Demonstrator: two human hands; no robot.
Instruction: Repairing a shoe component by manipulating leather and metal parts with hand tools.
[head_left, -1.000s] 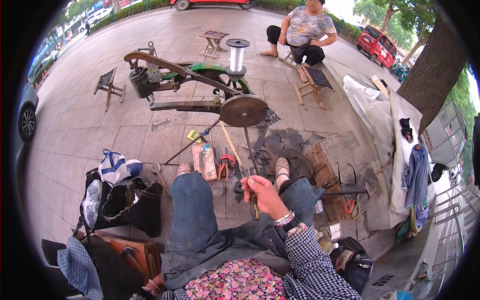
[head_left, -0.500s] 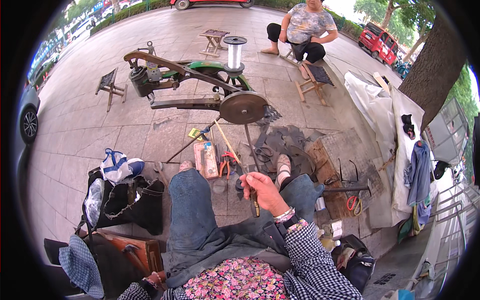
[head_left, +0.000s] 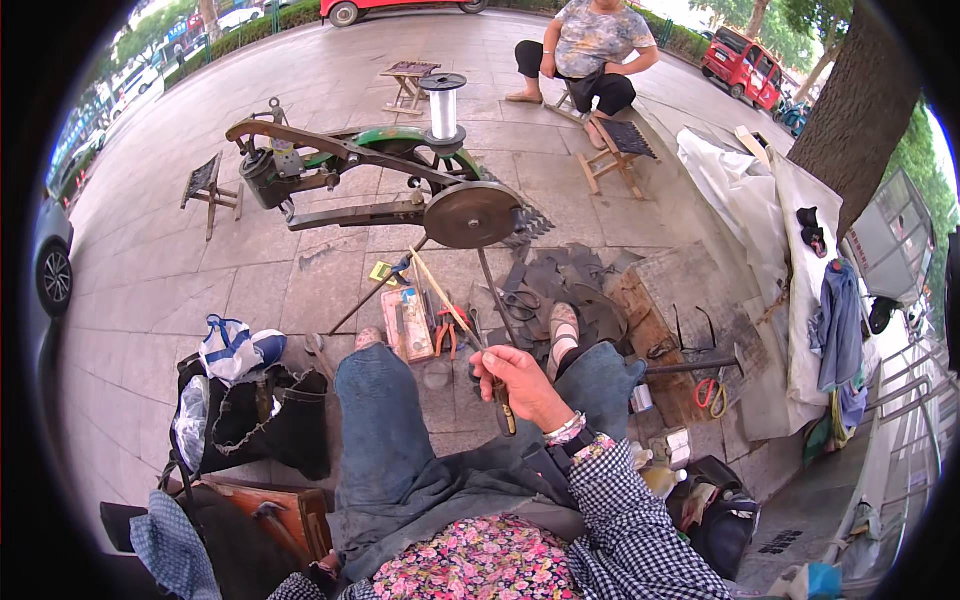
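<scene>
A: What's held, and where?
B: A tool (head_left: 503, 400) w/ brownish handle is gripped by the right hand (head_left: 522, 385), fingers curled round it, above the knees.
A: Left hand?
B: Not seen.
A: Nearby?
B: Pliers (head_left: 446, 330) & scissors (head_left: 517, 300) on pavement, sewing machine (head_left: 400, 180) behind, black bag (head_left: 265, 425) at left.

Jeans (head_left: 385, 430) blue, sleeve (head_left: 640, 520) black-white checked, apron (head_left: 480, 565) pink floral, machine (head_left: 390, 150) green-brown, spool (head_left: 443, 100) white, car (head_left: 745, 65) red.
</scene>
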